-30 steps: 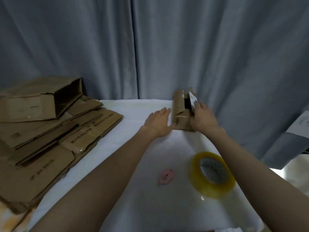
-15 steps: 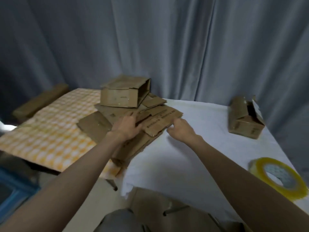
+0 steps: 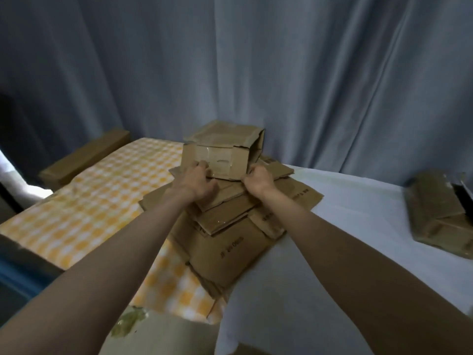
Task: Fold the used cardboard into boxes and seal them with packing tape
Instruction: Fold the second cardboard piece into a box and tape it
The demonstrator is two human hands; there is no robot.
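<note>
- Both hands have left the small folded box (image 3: 437, 216), now lying alone at the right on the white-covered bench (image 3: 358, 239), and have moved left to the stack of flattened cardboard (image 3: 230, 226)
- Left hand (image 3: 198, 181) and right hand (image 3: 257, 180), fingers curled, grip the near lower edge of the opened carton (image 3: 225, 155) on top of the stack
- Judged meaning: one box set aside, the next piece being taken
- Tape roll out of view; checked cloth (image 3: 89, 201) at left
</note>
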